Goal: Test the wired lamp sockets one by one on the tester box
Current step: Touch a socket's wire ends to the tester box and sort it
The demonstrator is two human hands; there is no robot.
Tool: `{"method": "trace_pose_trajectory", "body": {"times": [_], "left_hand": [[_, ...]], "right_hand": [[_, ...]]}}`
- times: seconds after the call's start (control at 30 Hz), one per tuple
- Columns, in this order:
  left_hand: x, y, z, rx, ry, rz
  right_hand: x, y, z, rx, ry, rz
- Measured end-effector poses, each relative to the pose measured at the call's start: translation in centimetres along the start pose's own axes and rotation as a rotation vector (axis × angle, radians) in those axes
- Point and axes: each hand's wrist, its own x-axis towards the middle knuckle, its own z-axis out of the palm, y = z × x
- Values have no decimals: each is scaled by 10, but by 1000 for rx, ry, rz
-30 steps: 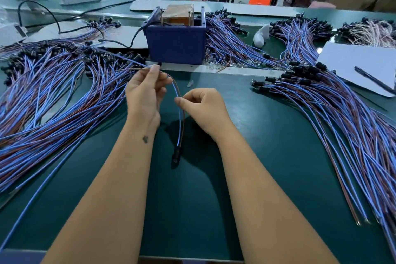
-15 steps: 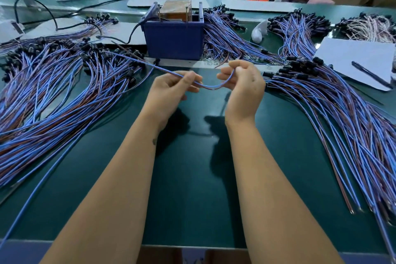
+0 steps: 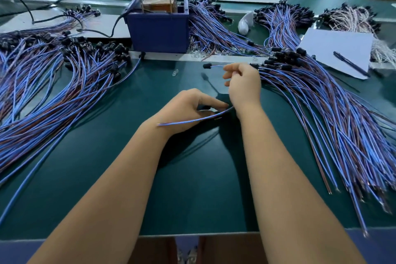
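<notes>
While both hands pinch it (socket (image 3: 206, 66) leftward), wire (image 3: 192, 121) spans them

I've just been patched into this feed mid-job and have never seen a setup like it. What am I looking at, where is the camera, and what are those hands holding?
There is no machine here: a person works with two bare hands, and the one picture comes from a camera worn on their head, looking forward and down. The right hand pinches a thin blue wire near its small black lamp socket, which points toward the dark blue tester box at the back of the green table mat. The left hand holds the same wire lower down; its bare end sticks out over the left wrist. Big fans of similar blue and brown wired sockets lie on the left and on the right. A white paper sheet with a dark pen sits at the far right.
</notes>
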Motion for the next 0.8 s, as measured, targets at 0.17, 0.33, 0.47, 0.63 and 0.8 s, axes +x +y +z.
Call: {"method": "trace_pose_trajectory", "body": {"times": [0.17, 0.33, 0.47, 0.63, 0.8], "left_hand": [[2, -2, 5, -125, 67, -94], [2, -4, 6, -173, 66, -140], [4, -3, 6, -207, 79, -159], [4, -2, 6, -249, 84, -189], [6, -2, 1, -228, 330, -256]], "right_hand": [[25, -4, -55, -453, -185, -49], [39, -7, -83, -919, -99, 23], [38, -1, -74, -1086, 13, 68], [24, 1, -45, -1021, 152, 158], [4, -11, 6, -772, 193, 92]]}}
